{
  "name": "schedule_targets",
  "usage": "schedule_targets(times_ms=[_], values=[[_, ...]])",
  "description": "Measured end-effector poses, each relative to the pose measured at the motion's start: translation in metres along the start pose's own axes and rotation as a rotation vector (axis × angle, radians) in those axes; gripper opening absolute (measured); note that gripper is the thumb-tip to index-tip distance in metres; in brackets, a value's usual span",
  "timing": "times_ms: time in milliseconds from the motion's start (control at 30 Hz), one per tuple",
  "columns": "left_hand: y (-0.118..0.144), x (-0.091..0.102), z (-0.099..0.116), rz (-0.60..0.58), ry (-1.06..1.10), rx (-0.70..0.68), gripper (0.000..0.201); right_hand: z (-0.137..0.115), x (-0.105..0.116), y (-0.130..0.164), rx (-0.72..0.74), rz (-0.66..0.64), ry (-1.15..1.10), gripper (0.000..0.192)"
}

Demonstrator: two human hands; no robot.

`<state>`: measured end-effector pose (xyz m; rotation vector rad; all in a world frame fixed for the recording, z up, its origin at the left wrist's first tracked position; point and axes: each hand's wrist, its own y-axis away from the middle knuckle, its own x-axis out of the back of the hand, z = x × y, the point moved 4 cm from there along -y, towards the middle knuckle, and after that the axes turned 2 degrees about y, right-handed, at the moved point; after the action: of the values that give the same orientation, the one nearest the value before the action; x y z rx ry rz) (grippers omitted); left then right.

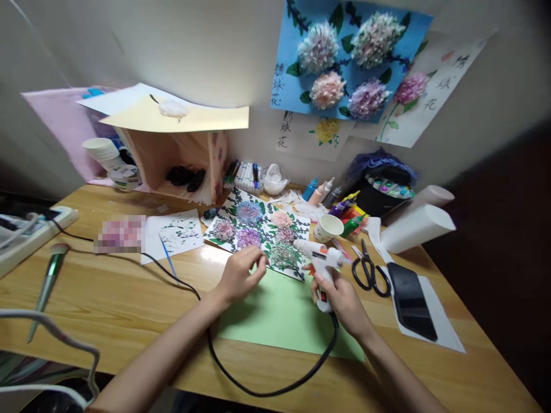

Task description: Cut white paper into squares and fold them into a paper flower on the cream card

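My right hand (340, 295) grips a white glue gun (321, 261) by its handle, its nozzle pointing left over a flower collage sheet (258, 229). My left hand (241, 272) rests with fingers curled on the near edge of that collage, pinching something small that I cannot make out. A light green paper (279, 315) lies on the wooden table (107, 298) under both hands. The gun's black cord (267, 390) loops along the table's front edge and runs off to the left.
Black scissors (370, 272) and a black phone (411, 298) lie to the right. A paper cup (327, 228), glue bottles (316, 192) and markers (245, 175) stand behind the collage. A power strip (38, 229) and a brush (47, 284) lie at left. Flower pictures (344, 57) hang on the wall.
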<state>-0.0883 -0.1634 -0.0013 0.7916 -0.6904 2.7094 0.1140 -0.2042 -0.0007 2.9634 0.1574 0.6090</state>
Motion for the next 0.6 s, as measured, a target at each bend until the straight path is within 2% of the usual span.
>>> schedule_targets(times_ms=[100, 200, 300, 367, 400, 433, 467, 533, 600], values=[[0.014, 0.027, 0.031, -0.149, 0.089, 0.067, 0.027, -0.037, -0.019, -0.009, 0.157, -0.066, -0.191, 0.033], [0.044, 0.076, 0.053, -0.150, 0.241, 0.181, 0.032, -0.090, -0.057, -0.023, 0.307, -0.265, -0.384, 0.028], [0.092, 0.139, 0.055, -0.021, 0.411, 0.292, 0.054, -0.158, -0.112, -0.038, 0.450, -0.455, -0.539, 0.021], [0.127, 0.174, 0.052, -0.099, 0.561, 0.295, 0.078, -0.205, -0.156, -0.053, 0.566, -0.504, -0.605, 0.022], [0.145, 0.189, 0.049, -0.172, 0.609, 0.305, 0.083, -0.225, -0.181, -0.063, 0.606, -0.504, -0.626, 0.023], [0.161, 0.204, 0.042, -0.192, 0.609, 0.319, 0.082, -0.242, -0.208, -0.074, 0.623, -0.510, -0.638, 0.026], [0.175, 0.220, 0.030, -0.140, 0.581, 0.367, 0.079, -0.255, -0.237, -0.087, 0.629, -0.507, -0.655, 0.032], [0.200, 0.247, -0.005, 0.029, 0.459, 0.576, 0.060, -0.270, -0.295, -0.114, 0.614, -0.471, -0.640, 0.040], [0.221, 0.273, -0.046, 0.402, 0.280, 0.774, 0.046, -0.267, -0.349, -0.140, 0.538, -0.385, -0.499, 0.038]])
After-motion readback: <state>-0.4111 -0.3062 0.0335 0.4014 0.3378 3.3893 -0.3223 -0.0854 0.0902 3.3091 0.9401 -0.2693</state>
